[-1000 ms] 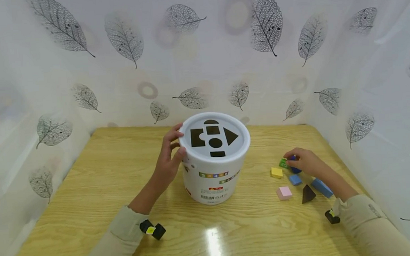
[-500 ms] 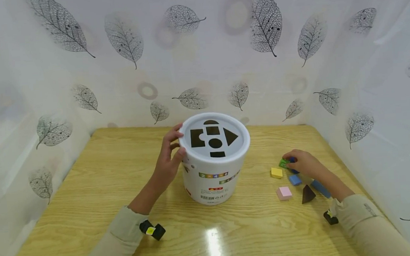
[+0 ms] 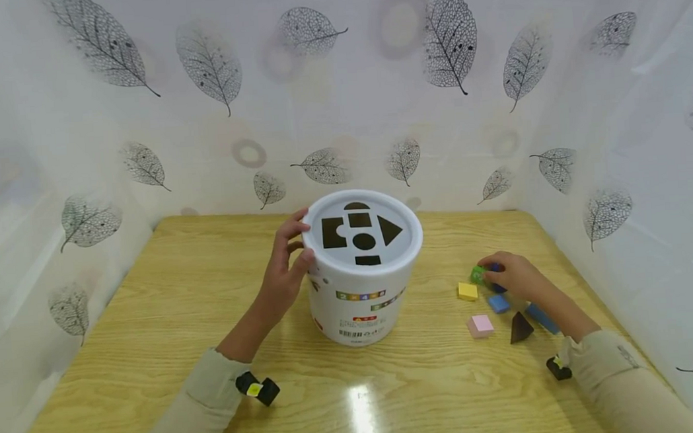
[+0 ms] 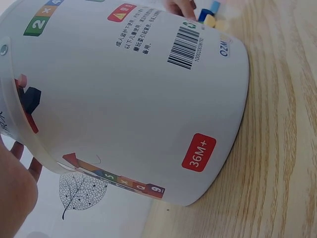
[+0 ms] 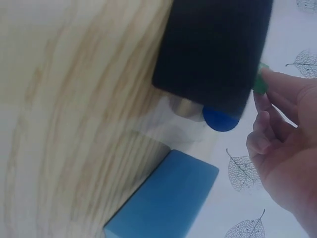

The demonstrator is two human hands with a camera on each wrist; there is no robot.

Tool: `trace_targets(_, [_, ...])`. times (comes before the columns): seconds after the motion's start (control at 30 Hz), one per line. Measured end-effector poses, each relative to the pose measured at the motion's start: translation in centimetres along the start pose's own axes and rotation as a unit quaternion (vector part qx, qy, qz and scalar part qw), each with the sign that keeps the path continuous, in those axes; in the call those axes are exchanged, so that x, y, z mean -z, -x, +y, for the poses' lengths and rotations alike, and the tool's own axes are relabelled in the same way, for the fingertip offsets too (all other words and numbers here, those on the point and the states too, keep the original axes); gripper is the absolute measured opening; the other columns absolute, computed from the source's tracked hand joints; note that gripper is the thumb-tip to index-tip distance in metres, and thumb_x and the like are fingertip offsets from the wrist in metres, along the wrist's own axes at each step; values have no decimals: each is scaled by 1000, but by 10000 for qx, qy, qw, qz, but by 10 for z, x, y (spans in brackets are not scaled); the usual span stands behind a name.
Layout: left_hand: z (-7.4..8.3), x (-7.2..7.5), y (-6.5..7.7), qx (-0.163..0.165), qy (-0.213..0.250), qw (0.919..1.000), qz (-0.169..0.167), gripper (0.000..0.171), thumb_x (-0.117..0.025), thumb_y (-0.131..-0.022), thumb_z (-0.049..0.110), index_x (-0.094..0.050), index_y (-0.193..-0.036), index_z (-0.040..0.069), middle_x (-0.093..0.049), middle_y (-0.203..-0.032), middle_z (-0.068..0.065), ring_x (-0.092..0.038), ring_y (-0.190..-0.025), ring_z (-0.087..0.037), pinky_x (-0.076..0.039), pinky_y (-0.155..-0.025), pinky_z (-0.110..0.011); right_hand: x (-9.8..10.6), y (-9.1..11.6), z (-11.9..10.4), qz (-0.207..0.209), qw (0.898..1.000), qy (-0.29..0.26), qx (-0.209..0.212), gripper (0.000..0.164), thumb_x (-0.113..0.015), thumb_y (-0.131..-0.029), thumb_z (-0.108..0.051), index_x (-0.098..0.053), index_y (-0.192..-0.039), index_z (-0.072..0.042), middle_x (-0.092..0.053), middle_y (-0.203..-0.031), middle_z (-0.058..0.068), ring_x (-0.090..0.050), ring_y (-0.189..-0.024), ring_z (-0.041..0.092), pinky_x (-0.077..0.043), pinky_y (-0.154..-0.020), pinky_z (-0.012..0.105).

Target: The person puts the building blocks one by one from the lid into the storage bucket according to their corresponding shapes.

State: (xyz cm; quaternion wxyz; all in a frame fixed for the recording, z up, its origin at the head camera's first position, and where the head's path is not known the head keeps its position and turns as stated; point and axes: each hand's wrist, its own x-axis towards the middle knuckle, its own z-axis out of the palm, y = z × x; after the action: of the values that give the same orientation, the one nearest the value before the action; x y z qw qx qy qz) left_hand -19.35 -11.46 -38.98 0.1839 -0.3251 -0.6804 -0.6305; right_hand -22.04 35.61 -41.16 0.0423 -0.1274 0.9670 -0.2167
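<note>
A white shape-sorter bucket stands upright on the table, its lid cut with several dark shaped holes. My left hand grips the bucket's left side at the rim, thumb toward me; the left wrist view shows only part of that hand. To the right, my right hand pinches a small green block between thumb and fingers. Partly hidden under this hand is a dark blue round-ended block. A yellow block and a small blue block lie just in front.
Nearer me lie a pink block, a dark brown triangular block and a long blue block, partly beneath the right forearm. Leaf-printed white curtains surround the wooden table at the back and sides.
The right hand has shifted very slightly left, and the green block in its fingers has tilted a little. The left hand and the bucket have stayed in place.
</note>
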Motion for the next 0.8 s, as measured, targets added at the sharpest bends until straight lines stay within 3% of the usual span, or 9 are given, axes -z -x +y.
trace_targets(0.17, [-2,0,-1,-49,59,9999,71,48,-51,-105,38,-40,-135,3,-31,-162,-7,-30,-147,-23,-36,-105,-34,1,2,-5,135,9998,-68,122,36,-65,-99,-18,-64,-127,5,-66,-110,18,-56,-85,21,-48,-67,31])
trace_targets(0.27, [-2,0,0,-49,83,9999,85,51,-52,-105,41,-40,-135,2,-31,-162,-8,-30,-147,-22,-36,-105,-33,2,4,-11,246,9993,-172,216,37,-64,-100,-19,-63,-128,4,-65,-107,15,-50,-81,18,-44,-61,27])
trace_targets(0.53, [-2,0,1,-21,86,9999,72,50,-52,-104,39,-39,-136,3,-31,-162,-6,-31,-146,-22,-36,-105,-32,12,5,-38,555,9963,-378,530,35,-60,-102,-21,-62,-131,-1,-61,-107,11,-50,-86,20,-44,-60,27])
trace_targets(0.8, [-3,0,0,-42,91,9999,57,48,-52,-104,38,-39,-137,4,-30,-162,-5,-32,-145,-23,-36,-105,-34,29,7,-79,718,9914,-712,831,33,-61,-102,-25,-63,-131,-8,-60,-102,4,-49,-88,14,-46,-70,24])
